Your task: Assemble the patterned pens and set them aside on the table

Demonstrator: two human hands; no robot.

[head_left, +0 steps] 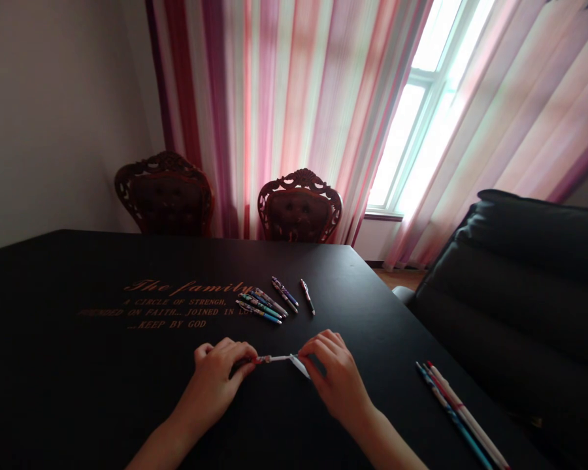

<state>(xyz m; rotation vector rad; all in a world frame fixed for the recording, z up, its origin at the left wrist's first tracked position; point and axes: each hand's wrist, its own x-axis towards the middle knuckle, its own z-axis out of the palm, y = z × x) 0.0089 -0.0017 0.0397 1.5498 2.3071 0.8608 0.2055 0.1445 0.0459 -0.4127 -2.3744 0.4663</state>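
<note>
Above the black table [127,378], my left hand [225,365] pinches the reddish end of a thin white pen part [278,358]. My right hand [330,365] is closed in a pinch at the other end of this part, by a small white flap [300,367] that angles down to the right. The exact piece between my right fingertips is too small to make out. Beyond my hands lie several patterned pens [259,307] in a loose group, with a few purple-toned pens [285,294] beside them. A single pen [308,297] lies apart on their right.
Long slim items [458,411], blue and white with red, lie near the table's right edge. Two carved chairs [300,212] stand behind the far edge. A black padded seat [529,307] is at the right. Striped curtains [294,98] hang behind.
</note>
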